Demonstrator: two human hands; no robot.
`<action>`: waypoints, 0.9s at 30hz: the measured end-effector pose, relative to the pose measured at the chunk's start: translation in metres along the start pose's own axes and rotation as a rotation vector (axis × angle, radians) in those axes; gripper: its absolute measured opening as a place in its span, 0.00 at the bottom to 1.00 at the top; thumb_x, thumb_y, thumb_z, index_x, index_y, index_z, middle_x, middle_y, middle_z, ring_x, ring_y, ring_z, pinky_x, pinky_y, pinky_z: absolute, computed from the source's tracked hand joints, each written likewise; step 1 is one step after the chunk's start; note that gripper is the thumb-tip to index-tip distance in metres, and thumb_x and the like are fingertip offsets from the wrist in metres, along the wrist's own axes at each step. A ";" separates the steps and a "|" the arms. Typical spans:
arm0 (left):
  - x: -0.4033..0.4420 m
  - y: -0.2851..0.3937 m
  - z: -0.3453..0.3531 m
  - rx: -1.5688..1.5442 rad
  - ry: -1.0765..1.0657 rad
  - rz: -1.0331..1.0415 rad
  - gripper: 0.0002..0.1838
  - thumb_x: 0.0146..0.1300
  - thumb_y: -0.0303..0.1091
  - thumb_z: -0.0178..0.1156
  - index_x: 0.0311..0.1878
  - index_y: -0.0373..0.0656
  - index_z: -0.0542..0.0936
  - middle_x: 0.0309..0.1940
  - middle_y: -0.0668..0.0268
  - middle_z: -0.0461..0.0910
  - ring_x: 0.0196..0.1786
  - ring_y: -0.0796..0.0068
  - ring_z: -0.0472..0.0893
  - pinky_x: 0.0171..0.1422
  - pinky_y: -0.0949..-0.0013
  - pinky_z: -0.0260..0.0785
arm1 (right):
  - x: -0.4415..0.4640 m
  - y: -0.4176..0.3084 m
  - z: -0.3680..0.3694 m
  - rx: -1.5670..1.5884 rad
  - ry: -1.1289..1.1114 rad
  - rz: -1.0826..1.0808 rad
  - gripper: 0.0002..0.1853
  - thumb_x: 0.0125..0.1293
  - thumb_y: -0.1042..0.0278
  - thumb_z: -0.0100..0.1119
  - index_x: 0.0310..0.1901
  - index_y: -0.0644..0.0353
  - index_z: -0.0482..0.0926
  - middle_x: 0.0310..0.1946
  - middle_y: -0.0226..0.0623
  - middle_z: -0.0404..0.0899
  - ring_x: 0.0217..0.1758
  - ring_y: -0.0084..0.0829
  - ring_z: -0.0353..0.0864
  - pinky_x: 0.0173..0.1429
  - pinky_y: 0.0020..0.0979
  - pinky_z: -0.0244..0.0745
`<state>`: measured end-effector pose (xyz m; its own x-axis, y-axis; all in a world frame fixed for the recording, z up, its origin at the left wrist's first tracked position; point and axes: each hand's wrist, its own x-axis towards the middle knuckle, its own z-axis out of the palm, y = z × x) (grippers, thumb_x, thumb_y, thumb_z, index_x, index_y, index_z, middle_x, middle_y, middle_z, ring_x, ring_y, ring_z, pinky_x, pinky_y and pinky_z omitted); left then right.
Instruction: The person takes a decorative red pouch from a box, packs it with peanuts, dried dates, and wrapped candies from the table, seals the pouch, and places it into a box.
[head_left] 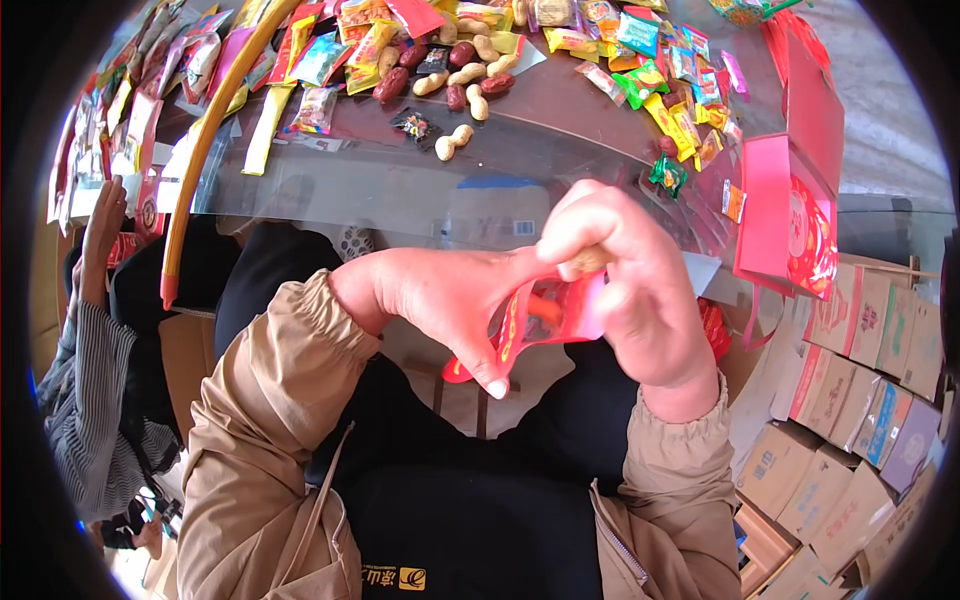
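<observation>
My left hand is closed on a small red gift bag with yellow print, its thumb and fingers round one side. The bag's mouth faces up and gapes. Something orange-red shows inside, too blurred to name. Above that opening, my right hand pinches a peanut between thumb and fingers. On the table beyond both hands lie loose peanuts, dark red dates and wrapped candies. A single peanut rests nearer the front edge.
A long yellow-brown rod crosses the left side, beside rows of packets. At the right stands a red gift box. Cardboard boxes are stacked beyond it. Another person's hand is at the table's left edge.
</observation>
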<state>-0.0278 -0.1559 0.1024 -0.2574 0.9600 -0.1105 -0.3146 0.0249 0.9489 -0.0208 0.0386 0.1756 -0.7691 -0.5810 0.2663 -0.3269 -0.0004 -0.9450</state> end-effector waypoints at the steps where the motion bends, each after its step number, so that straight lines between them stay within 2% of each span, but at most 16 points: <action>1: -0.001 -0.001 0.000 0.027 0.024 0.037 0.60 0.39 0.38 0.87 0.75 0.43 0.59 0.60 0.58 0.73 0.61 0.67 0.76 0.64 0.62 0.72 | -0.001 0.001 -0.003 0.011 0.014 0.004 0.18 0.74 0.50 0.61 0.42 0.60 0.78 0.34 0.34 0.76 0.35 0.36 0.72 0.44 0.34 0.67; 4: -0.002 -0.004 -0.001 0.075 0.040 0.081 0.59 0.39 0.38 0.87 0.73 0.42 0.61 0.59 0.60 0.73 0.60 0.69 0.76 0.63 0.63 0.72 | 0.001 0.003 -0.009 -0.110 -0.064 -0.074 0.17 0.75 0.51 0.58 0.41 0.60 0.80 0.33 0.35 0.78 0.35 0.35 0.71 0.44 0.35 0.66; 6: -0.004 0.002 -0.002 0.047 0.024 0.048 0.57 0.38 0.38 0.87 0.72 0.41 0.62 0.59 0.61 0.73 0.59 0.72 0.75 0.63 0.64 0.72 | 0.004 -0.003 -0.012 -0.253 -0.177 -0.128 0.19 0.75 0.49 0.58 0.39 0.59 0.82 0.35 0.36 0.82 0.37 0.35 0.74 0.48 0.36 0.68; 9: -0.004 -0.001 -0.004 0.029 0.017 0.057 0.57 0.39 0.39 0.87 0.71 0.40 0.63 0.60 0.63 0.73 0.59 0.74 0.75 0.62 0.65 0.72 | 0.006 0.004 -0.013 -0.213 -0.111 -0.227 0.23 0.74 0.44 0.57 0.39 0.60 0.84 0.38 0.37 0.84 0.42 0.36 0.77 0.52 0.37 0.70; 11: -0.004 0.005 -0.006 0.042 0.016 0.028 0.57 0.39 0.40 0.88 0.71 0.39 0.63 0.60 0.64 0.74 0.59 0.75 0.74 0.62 0.66 0.71 | 0.003 0.008 -0.016 -0.094 0.036 -0.188 0.27 0.75 0.41 0.55 0.40 0.62 0.84 0.39 0.38 0.85 0.44 0.36 0.78 0.54 0.36 0.71; 12: -0.002 -0.004 -0.002 -0.032 0.062 0.120 0.59 0.39 0.43 0.88 0.73 0.38 0.64 0.60 0.64 0.75 0.62 0.74 0.73 0.66 0.65 0.68 | 0.002 0.013 -0.018 -0.050 0.103 -0.171 0.28 0.75 0.40 0.54 0.40 0.63 0.84 0.40 0.38 0.85 0.45 0.36 0.79 0.55 0.36 0.72; 15: -0.004 -0.016 -0.004 -0.198 0.061 0.141 0.66 0.36 0.45 0.90 0.77 0.36 0.60 0.67 0.61 0.72 0.69 0.69 0.70 0.73 0.61 0.63 | 0.001 0.025 -0.022 0.004 0.221 -0.076 0.26 0.78 0.45 0.52 0.43 0.64 0.83 0.40 0.36 0.85 0.42 0.25 0.77 0.51 0.29 0.70; 17: -0.006 -0.016 -0.006 -0.373 -0.002 0.081 0.68 0.35 0.45 0.90 0.78 0.37 0.59 0.70 0.59 0.70 0.71 0.67 0.69 0.76 0.60 0.61 | 0.000 0.030 -0.024 0.018 0.244 -0.012 0.24 0.80 0.48 0.51 0.45 0.64 0.83 0.39 0.35 0.85 0.39 0.19 0.75 0.47 0.25 0.69; 20: -0.006 -0.020 -0.005 -0.492 0.017 0.117 0.69 0.34 0.45 0.91 0.79 0.36 0.58 0.72 0.58 0.69 0.74 0.66 0.67 0.78 0.59 0.59 | -0.001 0.035 -0.027 0.020 0.252 0.061 0.21 0.80 0.52 0.52 0.47 0.64 0.83 0.37 0.31 0.85 0.35 0.14 0.72 0.42 0.20 0.67; 23: -0.004 -0.015 -0.002 -0.390 0.017 0.145 0.70 0.34 0.47 0.91 0.79 0.35 0.57 0.73 0.58 0.66 0.76 0.66 0.65 0.80 0.59 0.55 | 0.000 0.033 -0.028 -0.045 0.307 0.160 0.18 0.79 0.56 0.56 0.47 0.65 0.83 0.36 0.30 0.85 0.34 0.13 0.72 0.41 0.20 0.68; 24: 0.000 -0.011 -0.002 -0.329 0.000 0.148 0.71 0.34 0.47 0.91 0.79 0.35 0.57 0.74 0.58 0.65 0.76 0.66 0.63 0.80 0.59 0.54 | -0.001 0.036 -0.031 -0.123 0.339 0.130 0.15 0.78 0.59 0.58 0.48 0.65 0.83 0.37 0.30 0.85 0.34 0.14 0.74 0.42 0.21 0.71; 25: 0.002 -0.016 -0.004 -0.230 -0.030 0.156 0.71 0.34 0.48 0.90 0.79 0.35 0.57 0.76 0.59 0.62 0.78 0.67 0.60 0.82 0.59 0.50 | -0.003 0.035 -0.039 -0.145 0.420 0.150 0.14 0.78 0.60 0.58 0.49 0.64 0.83 0.37 0.30 0.85 0.35 0.14 0.75 0.42 0.21 0.72; 27: 0.000 -0.015 -0.002 -0.169 -0.035 0.100 0.70 0.34 0.47 0.91 0.79 0.35 0.58 0.76 0.59 0.61 0.79 0.67 0.59 0.82 0.59 0.49 | -0.009 0.033 -0.058 -0.181 0.580 0.186 0.13 0.78 0.61 0.59 0.49 0.64 0.83 0.37 0.30 0.85 0.35 0.14 0.76 0.42 0.21 0.73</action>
<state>-0.0244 -0.1569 0.0878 -0.2644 0.9644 -0.0055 -0.4384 -0.1151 0.8914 -0.0568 0.0910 0.1530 -0.9778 -0.0227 0.2085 -0.2082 0.2250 -0.9519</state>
